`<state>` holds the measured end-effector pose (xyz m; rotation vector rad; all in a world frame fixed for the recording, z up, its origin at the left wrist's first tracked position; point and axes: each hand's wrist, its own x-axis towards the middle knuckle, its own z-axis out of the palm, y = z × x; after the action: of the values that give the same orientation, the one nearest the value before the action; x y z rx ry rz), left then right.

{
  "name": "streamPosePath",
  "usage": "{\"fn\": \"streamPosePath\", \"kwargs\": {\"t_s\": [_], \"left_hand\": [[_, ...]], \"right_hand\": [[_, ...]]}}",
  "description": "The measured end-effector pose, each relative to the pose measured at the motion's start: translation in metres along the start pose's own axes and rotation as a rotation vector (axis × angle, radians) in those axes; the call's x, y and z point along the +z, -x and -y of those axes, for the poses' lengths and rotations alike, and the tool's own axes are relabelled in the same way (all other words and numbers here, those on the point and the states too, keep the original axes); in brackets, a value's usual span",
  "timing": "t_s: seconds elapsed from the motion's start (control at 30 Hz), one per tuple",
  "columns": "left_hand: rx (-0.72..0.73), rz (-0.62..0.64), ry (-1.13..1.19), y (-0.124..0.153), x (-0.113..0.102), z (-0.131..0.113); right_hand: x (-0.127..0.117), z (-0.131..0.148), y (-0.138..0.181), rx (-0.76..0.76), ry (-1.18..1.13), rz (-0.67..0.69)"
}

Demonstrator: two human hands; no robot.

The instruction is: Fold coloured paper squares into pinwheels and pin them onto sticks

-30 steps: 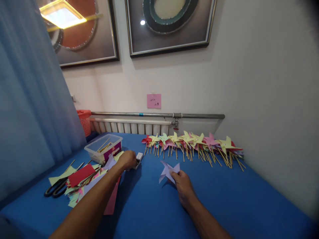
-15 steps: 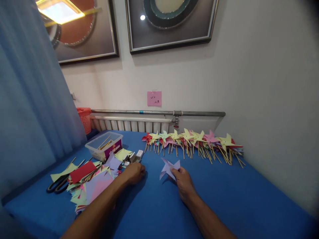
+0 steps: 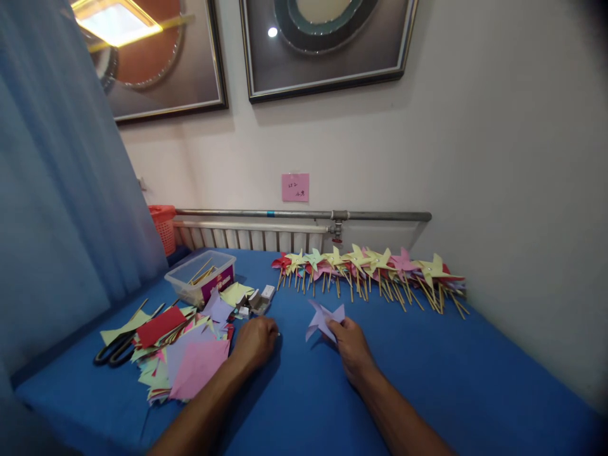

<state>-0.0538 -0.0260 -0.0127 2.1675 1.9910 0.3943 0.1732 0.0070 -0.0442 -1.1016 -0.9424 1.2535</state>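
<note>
My right hand (image 3: 352, 348) pinches a lilac paper pinwheel (image 3: 319, 318) between thumb and fingers, its blades folded in. No stick shows on it. To the left, my left hand (image 3: 258, 340) is closed just above the blue cover, with a tiny pale speck at its fingertips, too small to name. Just beyond that hand lies a small open box (image 3: 259, 303) with a little white box (image 3: 268, 292) beside it. A pile of cut coloured paper (image 3: 199, 367) lies left of my left forearm, with pink, lilac and red sheets on top.
Many finished pinwheels on sticks (image 3: 380, 261) lie in a row along the back. A clear plastic tub (image 3: 190, 277) holds wooden sticks. Black-handled scissors (image 3: 116, 351) lie partly under paper at the left. Behind are a blue curtain (image 3: 61, 158), a red basket (image 3: 164, 231) and a pipe (image 3: 380, 216).
My left hand has drawn back from the small open box toward me and slightly right, uncovering more of the box and paper pile. My right hand and the pinwheel have barely moved.
</note>
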Motion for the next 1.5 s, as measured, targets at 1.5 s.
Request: {"fn": "streamPosePath", "kwargs": {"t_s": [1.5], "left_hand": [[0.039,-0.058,-0.205,-0.016,0.008,-0.015]], "right_hand": [[-0.003,-0.004,0.000,-0.033,-0.002,0.031]]}}
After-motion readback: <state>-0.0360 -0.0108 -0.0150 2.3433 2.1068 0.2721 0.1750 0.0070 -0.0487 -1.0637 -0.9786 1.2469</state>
